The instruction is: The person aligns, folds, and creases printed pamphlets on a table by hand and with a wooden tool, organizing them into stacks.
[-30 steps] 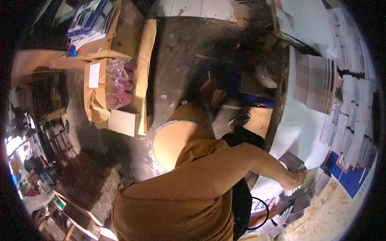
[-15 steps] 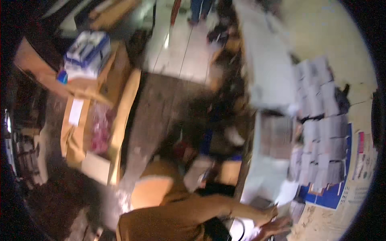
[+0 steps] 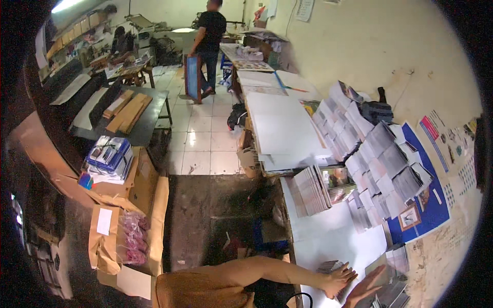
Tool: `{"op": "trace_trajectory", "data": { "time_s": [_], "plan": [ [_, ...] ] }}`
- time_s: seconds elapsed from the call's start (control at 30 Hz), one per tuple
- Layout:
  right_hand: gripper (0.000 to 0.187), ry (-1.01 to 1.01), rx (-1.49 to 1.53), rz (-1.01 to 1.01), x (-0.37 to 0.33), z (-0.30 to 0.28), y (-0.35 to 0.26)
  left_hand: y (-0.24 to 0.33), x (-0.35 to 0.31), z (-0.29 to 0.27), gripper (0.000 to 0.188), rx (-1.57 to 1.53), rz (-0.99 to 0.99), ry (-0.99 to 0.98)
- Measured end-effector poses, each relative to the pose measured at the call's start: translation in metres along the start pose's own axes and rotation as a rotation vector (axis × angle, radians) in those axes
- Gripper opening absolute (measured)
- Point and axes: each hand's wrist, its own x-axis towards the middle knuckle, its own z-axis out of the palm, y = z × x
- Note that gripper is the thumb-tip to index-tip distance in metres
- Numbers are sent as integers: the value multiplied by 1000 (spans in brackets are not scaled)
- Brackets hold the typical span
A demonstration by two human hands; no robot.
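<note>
At the lower right, my left hand [image 3: 336, 282] reaches over the white worktable [image 3: 328, 233], its fingers stretched out. Under and beside it lies a small stack of printed sheets [image 3: 329, 266], partly hidden by the hand. My right hand [image 3: 365, 288] is held just to the right, flat, with its fingers extended along the edge of the same spot. Whether either palm presses on the sheets cannot be made out. More small piles of printed booklets [image 3: 393, 295] sit to the right of my right hand.
Tall stacks of folded printed sheets [image 3: 377, 169] line the wall side, with a row of booklets [image 3: 310, 191] nearer. Cardboard boxes [image 3: 144, 177] and a bag of pink bundles [image 3: 134, 238] stand at left. A person [image 3: 209, 43] carries a blue-panelled frame [image 3: 193, 78] far off.
The view has tilted up and steadied, bringing the far room and the person into sight. My hands stay at the table's lower right, the left one's fingers now more clearly spread.
</note>
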Motion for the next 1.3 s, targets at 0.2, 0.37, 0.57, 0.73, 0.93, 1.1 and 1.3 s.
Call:
{"op": "trace_trajectory", "data": {
  "time_s": [0.2,0.37,0.57,0.73,0.93,1.1,1.3],
  "plan": [
    [46,44,-679,-23,-23,-21,-21,-15,14,7,88,57,-56,-93],
    [41,86,-910,73,-90,-60,3,-15,15,-19,64,-42,-48,-159],
    [35,53,-997,71,-103,-65,7,3,-5,-46,54,-707,102,248],
    [31,19,-1040,4,-100,-66,7,1,-15,-4,85,-1015,-4,423],
    [37,34,-852,195,-133,-78,64,-5,-51,41,109,-1245,-29,475],
    [27,-48,-759,283,-133,-85,56,11,-52,20,102,-1222,30,590],
    [28,-296,-784,214,-115,-5,-12,-8,-61,48,114,-1199,-4,337]
  ]
}}
